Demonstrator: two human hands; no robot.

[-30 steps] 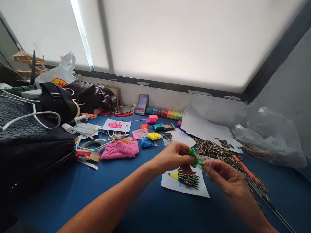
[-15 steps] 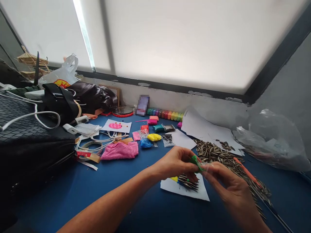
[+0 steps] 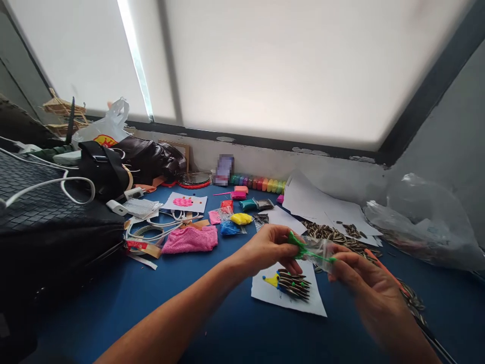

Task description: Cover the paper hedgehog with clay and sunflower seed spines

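Note:
Above a white paper sheet [image 3: 318,303], my left hand [image 3: 271,247] pinches a clear plastic bag [image 3: 317,248] with green modelling clay [image 3: 295,242] in it. My right hand [image 3: 366,278] pulls at a small bit of green clay between thumb and fingers, and a thin green strand stretches across to the bag. Below the hands, the sheet carries a hedgehog figure with a yellow clay face [image 3: 271,280], a blue nose, and sunflower seeds [image 3: 295,289] as spines dotted with green.
Packets of coloured clay, among them yellow [image 3: 241,218], lie behind my left hand, near a pink cloth [image 3: 190,238]. Loose sunflower seeds [image 3: 326,232] and an orange-handled tool [image 3: 373,258] are at right. A black bag [image 3: 68,247] stands left; a plastic bag [image 3: 428,227] rests far right.
My hands have drawn apart, stretching a green clay strand from the bag. The right hand has moved slightly right, and more of the hedgehog's yellow face shows below.

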